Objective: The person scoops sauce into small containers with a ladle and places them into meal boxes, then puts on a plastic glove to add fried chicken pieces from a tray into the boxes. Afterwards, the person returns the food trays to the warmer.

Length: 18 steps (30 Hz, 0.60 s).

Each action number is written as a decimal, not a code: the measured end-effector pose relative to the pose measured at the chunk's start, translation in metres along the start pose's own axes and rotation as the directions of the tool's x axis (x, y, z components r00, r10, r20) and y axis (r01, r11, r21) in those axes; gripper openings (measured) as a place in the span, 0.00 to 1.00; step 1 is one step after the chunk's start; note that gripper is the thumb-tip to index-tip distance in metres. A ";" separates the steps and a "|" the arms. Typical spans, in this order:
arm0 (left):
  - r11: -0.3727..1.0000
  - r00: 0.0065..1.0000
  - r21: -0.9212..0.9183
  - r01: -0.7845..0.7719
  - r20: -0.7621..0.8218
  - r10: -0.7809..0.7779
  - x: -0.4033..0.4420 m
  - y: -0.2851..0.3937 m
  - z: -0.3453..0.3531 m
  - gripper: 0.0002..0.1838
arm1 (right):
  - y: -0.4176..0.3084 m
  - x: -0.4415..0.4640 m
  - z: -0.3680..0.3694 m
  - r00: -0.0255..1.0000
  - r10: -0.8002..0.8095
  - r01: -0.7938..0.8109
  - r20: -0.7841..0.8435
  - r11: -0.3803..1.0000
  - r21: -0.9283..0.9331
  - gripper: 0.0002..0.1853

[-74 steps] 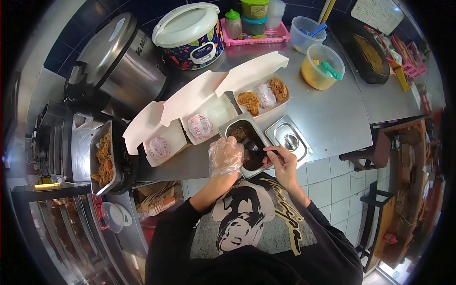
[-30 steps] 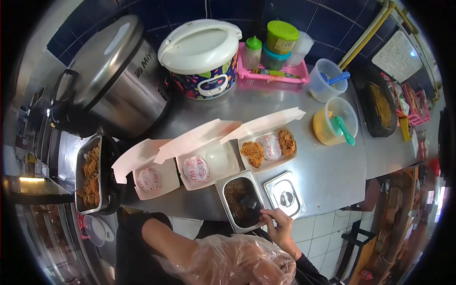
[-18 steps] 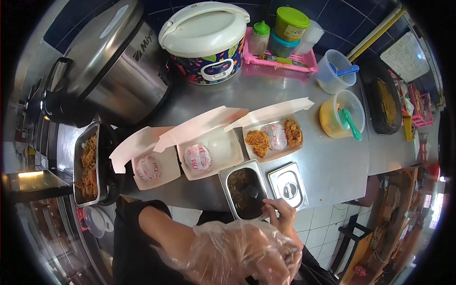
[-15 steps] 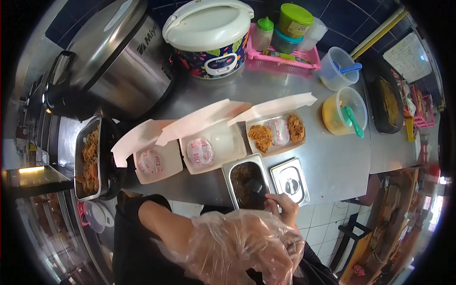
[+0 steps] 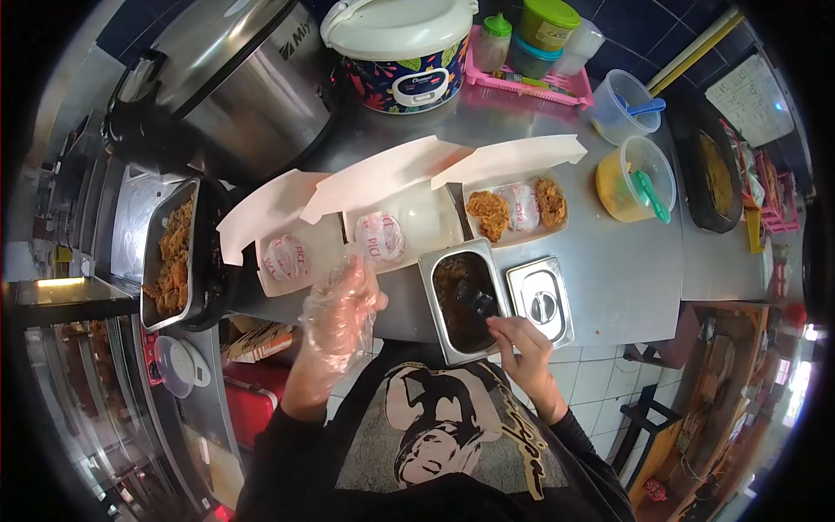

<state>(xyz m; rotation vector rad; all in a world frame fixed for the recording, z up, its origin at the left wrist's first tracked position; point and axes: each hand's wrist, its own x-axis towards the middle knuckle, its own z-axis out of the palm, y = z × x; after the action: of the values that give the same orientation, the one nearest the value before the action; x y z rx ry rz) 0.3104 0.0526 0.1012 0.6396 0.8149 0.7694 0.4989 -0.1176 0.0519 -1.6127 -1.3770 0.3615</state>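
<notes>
L hand [image 5: 341, 300], gloved, now coming fwd from bottom of view, hovering by counter [image 5: 609, 270] front edge, nearing L box [image 5: 325, 245] + mid box [image 5: 432, 224]; fingers half-curling, can't tell if gripping anything. R hand [image 5: 526, 350] still pinching dark utensil [image 5: 483, 304], tip resting in pan [image 5: 430, 296]; pan sitting at front edge, lid [image 5: 543, 303] lying alongside. So R's working pan solo.

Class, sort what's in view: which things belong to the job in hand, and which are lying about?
In the job, apparently:
black spoon in the right hand
steel food pan
open meal boxes
wrapped rice
fried chicken

Apparently lying about:
patterned rice cooker
pink tray
green-capped bottle
</notes>
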 end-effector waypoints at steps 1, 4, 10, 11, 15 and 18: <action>1.000 1.000 0.020 0.015 0.013 -0.015 -0.002 -0.011 -0.011 0.13 | 0.002 0.001 0.003 1.000 -0.018 0.017 0.020 1.000 0.016 0.14; 0.979 0.993 0.188 0.079 -0.103 -0.060 -0.011 -0.048 -0.024 0.17 | 0.016 0.012 0.013 0.968 -0.238 0.245 0.082 0.965 -0.095 0.14; 0.494 0.961 0.839 0.227 -0.111 -0.254 -0.017 -0.105 -0.046 0.22 | 0.022 0.014 0.015 0.939 -0.254 0.287 0.233 0.950 -0.123 0.11; 0.414 0.929 0.871 0.264 -0.114 -0.353 -0.019 -0.100 -0.037 0.25 | 0.017 0.010 0.009 0.946 -0.225 0.255 0.234 0.961 -0.106 0.11; 0.360 0.937 0.922 0.141 -0.007 -0.349 -0.021 -0.105 -0.033 0.22 | 0.011 -0.006 0.002 0.989 -0.110 0.122 0.096 0.984 -0.127 0.10; 0.456 0.951 0.885 0.099 0.050 -0.304 -0.026 -0.101 -0.023 0.19 | 0.009 -0.011 0.007 0.997 -0.051 0.059 0.062 0.990 -0.127 0.09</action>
<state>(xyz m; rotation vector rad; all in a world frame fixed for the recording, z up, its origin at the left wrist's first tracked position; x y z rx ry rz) 0.3145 -0.0206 0.0229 1.5016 1.0603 -0.0329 0.4958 -0.1234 0.0381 -1.6763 -1.5128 0.2944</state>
